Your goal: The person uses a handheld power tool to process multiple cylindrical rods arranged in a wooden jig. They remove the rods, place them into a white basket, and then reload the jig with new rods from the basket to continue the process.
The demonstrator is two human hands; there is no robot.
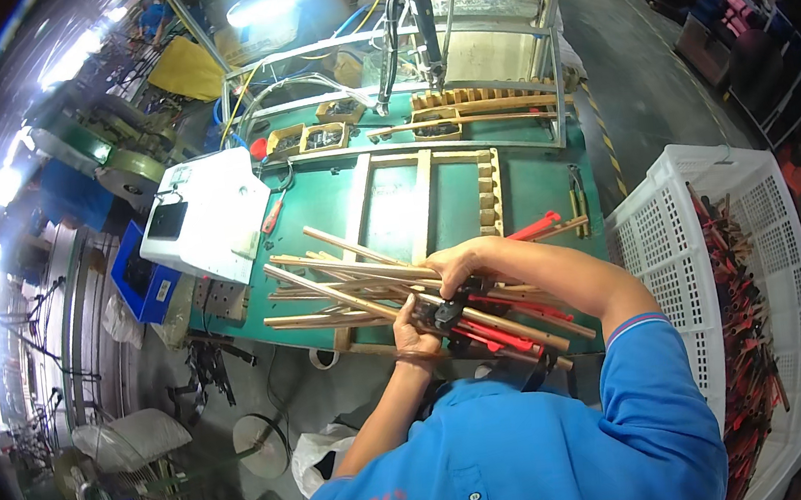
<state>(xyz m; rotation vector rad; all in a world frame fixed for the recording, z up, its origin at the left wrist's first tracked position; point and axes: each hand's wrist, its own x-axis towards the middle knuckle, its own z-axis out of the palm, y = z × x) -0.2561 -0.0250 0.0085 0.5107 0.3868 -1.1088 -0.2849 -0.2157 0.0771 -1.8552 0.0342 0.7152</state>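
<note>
A loose bundle of tan rods (337, 295) lies crosswise over the near edge of the bench, with black fittings (445, 315) at its middle and red strips (504, 335) among the rods on the right. From below, my left hand (414, 333) closes around the bundle beside the black fittings. Over the top comes my right hand (455, 265), its fingers curled down onto the rods and fittings. Both palms are hidden, and the fingertips partly.
On the green bench (306, 197) stand a wooden frame (424, 198), a white machine housing (204, 218), a red-handled screwdriver (272, 215) and small parts boxes (324, 137). A power driver (425, 35) hangs above. At right, a white crate (653, 251) holds many similar red-and-tan pieces.
</note>
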